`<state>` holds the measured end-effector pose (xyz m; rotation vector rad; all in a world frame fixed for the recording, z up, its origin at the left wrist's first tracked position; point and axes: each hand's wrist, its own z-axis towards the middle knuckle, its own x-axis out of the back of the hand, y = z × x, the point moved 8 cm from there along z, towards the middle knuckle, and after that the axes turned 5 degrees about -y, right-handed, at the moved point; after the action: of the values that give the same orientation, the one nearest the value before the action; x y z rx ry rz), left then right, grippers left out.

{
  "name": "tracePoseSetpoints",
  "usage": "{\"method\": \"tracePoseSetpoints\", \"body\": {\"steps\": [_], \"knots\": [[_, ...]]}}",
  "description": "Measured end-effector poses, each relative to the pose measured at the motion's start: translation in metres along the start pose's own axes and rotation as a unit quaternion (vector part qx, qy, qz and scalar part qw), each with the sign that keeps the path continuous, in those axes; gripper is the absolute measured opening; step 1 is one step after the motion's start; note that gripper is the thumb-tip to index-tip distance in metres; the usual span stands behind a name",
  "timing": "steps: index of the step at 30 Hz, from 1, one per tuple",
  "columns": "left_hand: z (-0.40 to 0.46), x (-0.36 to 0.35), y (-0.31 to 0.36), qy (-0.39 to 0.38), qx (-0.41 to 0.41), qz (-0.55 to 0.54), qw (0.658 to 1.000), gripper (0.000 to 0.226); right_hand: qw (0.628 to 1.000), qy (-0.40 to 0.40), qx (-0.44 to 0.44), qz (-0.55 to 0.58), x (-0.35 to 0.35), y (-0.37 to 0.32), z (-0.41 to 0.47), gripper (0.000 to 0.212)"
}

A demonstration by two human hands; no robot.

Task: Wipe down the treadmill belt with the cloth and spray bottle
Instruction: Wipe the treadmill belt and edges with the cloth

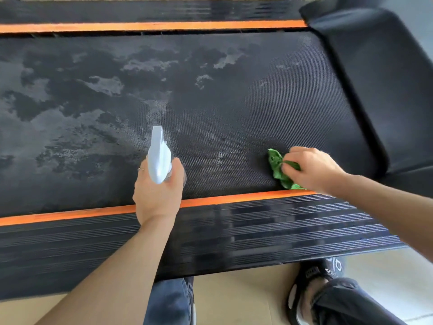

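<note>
While crouched at the near side rail point(257, 231), reaches both bare arms across its ribbed black surface and onto the treadmill belt point(210, 95). Bounded on the near side by an orange strip point(234, 199), on the far side by a second orange strip point(150, 26) with another ribbed rail beyond it, and on the right by a raised black hood point(365, 78). Runs open and unobstructed out of view to the left, with wide room between the two hands and from them to the far strip.

Grips the spray bottle point(159, 160) in the left hand point(158, 195), fingers and thumb curled round its neck, a thin ring point(141, 169) on one finger. Points the white spray head away across the belt, just inside the near strip. Shows only a sliver of clear body below the hand; cannot tell what is inside or how full.

Pinches the green cloth point(277, 166) with the right hand point(311, 168), fingers bent and bunched together on top of it. Lies crumpled on the belt, close to the near strip and near the hood end, one corner sticking out to the left, another reaching the strip.

Looks finely textured and black, blotched with pale grey patches across the left and centre; darker and more even around the cloth and toward the hood.

Below the rail, rests on a tan floor point(234, 296): a jeans-clad knee point(168, 301) and a black shoe point(311, 277).
</note>
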<state>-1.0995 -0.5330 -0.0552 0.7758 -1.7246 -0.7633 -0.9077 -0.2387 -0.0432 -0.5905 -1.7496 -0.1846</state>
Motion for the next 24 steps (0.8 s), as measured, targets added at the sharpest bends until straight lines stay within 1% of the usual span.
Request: {"method": "tracePoseSetpoints", "body": {"steps": [1,3,4,5,6,7,9,11,13,15,18,21,24], "knots": [[-0.001,0.001,0.000,0.000,0.000,-0.004,1.000,0.051,0.996,0.052,-0.007,0.066,0.006,-0.007,0.007,0.036],[0.000,0.000,0.000,0.000,0.002,-0.004,1.000,0.049,0.970,0.154,-0.021,0.188,0.023,-0.030,0.028,0.035],[0.001,-0.001,-0.001,-0.002,0.002,-0.002,1.000,0.048,0.958,0.182,-0.021,0.223,0.026,-0.042,0.042,0.030],[0.001,-0.002,-0.002,-0.004,0.003,-0.001,1.000,0.047,0.954,0.188,-0.015,0.235,0.026,-0.057,0.057,0.028],[0.002,-0.002,-0.003,-0.004,0.005,-0.001,1.000,0.046,0.957,0.177,-0.004,0.228,0.023,-0.074,0.073,0.031],[0.003,-0.002,-0.004,-0.001,0.005,-0.001,1.000,0.046,0.968,0.153,0.007,0.197,0.016,-0.089,0.087,0.036],[0.003,-0.002,-0.005,0.001,0.007,0.000,1.000,0.046,0.991,0.108,0.023,0.081,-0.007,-0.115,0.107,0.044],[0.004,-0.004,-0.006,0.000,0.008,0.003,1.000,0.046,0.992,0.119,0.032,0.016,-0.018,-0.128,0.114,0.043],[0.004,-0.004,-0.007,0.000,0.010,0.009,1.000,0.046,0.987,0.154,0.034,0.025,-0.019,-0.133,0.114,0.037],[0.002,-0.004,-0.005,0.000,0.008,0.009,1.000,0.047,0.985,0.160,0.053,0.045,-0.022,-0.136,0.106,0.033],[0.002,-0.003,-0.003,0.000,0.007,0.008,1.000,0.048,0.983,0.140,0.106,0.046,-0.034,-0.136,0.067,0.035],[0.002,-0.003,-0.002,-0.001,0.004,0.010,1.000,0.050,0.979,0.108,0.157,0.070,-0.040,-0.121,0.026,0.040],[0.001,-0.003,-0.002,-0.009,0.004,0.006,1.000,0.048,0.974,0.074,0.210,0.034,-0.039,-0.116,0.021,0.042]]}}
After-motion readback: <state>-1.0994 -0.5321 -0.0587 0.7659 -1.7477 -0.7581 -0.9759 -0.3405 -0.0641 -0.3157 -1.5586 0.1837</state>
